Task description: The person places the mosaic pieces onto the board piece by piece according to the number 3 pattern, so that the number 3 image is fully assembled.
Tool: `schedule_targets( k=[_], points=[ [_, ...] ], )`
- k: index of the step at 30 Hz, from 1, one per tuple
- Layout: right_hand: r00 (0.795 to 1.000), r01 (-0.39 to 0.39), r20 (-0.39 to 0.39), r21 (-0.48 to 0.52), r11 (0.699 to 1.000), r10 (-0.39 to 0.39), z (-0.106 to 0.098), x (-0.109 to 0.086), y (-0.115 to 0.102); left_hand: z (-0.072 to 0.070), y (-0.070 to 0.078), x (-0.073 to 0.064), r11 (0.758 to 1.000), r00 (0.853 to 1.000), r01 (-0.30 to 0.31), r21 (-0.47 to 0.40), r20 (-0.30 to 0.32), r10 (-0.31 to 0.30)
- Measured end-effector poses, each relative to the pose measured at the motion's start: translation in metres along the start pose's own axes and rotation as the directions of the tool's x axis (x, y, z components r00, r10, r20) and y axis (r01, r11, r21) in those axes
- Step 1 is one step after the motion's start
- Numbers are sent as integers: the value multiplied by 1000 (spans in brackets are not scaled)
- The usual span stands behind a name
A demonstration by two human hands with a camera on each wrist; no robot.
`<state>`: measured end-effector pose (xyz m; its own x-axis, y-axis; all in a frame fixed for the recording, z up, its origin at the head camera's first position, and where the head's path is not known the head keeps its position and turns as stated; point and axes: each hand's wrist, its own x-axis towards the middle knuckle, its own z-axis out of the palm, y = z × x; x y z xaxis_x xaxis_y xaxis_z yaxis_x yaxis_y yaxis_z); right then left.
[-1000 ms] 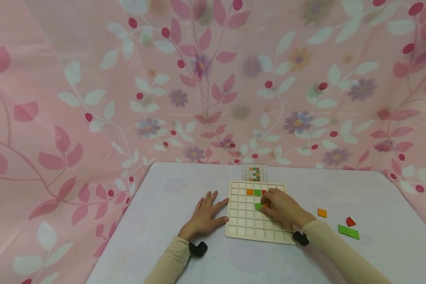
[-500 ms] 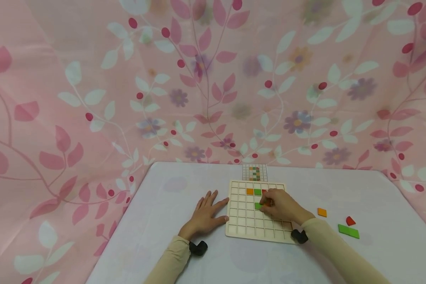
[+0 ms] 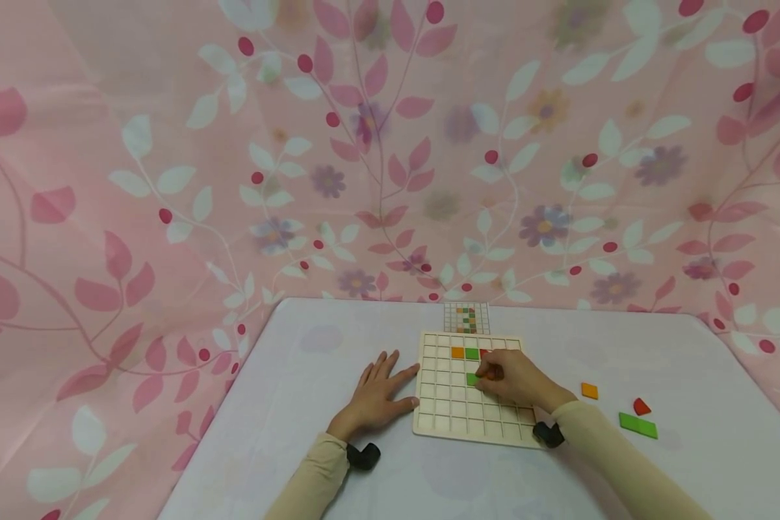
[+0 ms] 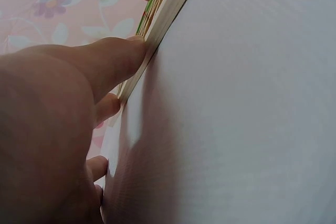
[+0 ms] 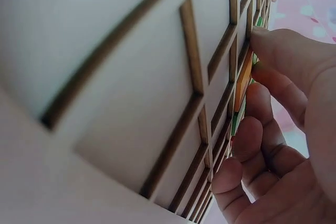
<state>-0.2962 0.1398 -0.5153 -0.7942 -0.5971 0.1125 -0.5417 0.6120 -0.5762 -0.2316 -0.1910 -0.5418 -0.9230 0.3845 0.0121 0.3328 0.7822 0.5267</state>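
Observation:
My right hand [image 3: 515, 377] is over the light wooden grid board [image 3: 443, 410], thumb and fingers pinching an orange square tile [image 5: 243, 81] at a cell. In the right wrist view the tile sits between grid ridges, partly covered by the fingertips. Just left of it lies a green square tile [image 3: 471, 379]. Farther up the board, another orange tile [image 3: 458, 352], a green tile [image 3: 471, 353] and a partly hidden red piece [image 3: 484, 353] form a row. My left hand [image 3: 373, 399] rests on the table with fingers spread, its thumb [image 4: 123, 56] touching the board's left edge.
Beyond the board lies a printed grid card [image 3: 451, 318] with coloured squares. To the right, on the white-covered table [image 3: 702, 375], are a loose orange square [image 3: 589, 391], a red quarter-round piece [image 3: 641, 406] and green pieces [image 3: 638, 425]. A floral curtain [image 3: 390, 180] hangs behind.
My right hand has sunk slightly toward the board at the same cell, still pinching the orange tile. The left hand keeps its place at the board's edge.

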Motion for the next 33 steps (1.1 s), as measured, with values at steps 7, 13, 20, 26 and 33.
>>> schedule_targets(
  k=[7,13,20,26,33],
  points=[
    [1000,23,-5,25,999,-23,-2,-1,0,-1,2,0,1000,1000,1,0,2,-1],
    [1000,15,7,25,1000,-15,-2,-1,-1,0,2,0,1000,1000,3,3,-1,-3],
    [1000,25,-1,-86,996,-25,1,-2,1,1,0,0,1000,1000,3,14,-3,-3],
    [999,32,-32,-159,987,-37,2,-7,-4,2,-1,0,1000,1000,0,12,-1,0],
    [998,-21,-66,-158,987,10,-10,-18,-7,2,-1,0,1000,1000,-2,9,-6,2]
  ],
)
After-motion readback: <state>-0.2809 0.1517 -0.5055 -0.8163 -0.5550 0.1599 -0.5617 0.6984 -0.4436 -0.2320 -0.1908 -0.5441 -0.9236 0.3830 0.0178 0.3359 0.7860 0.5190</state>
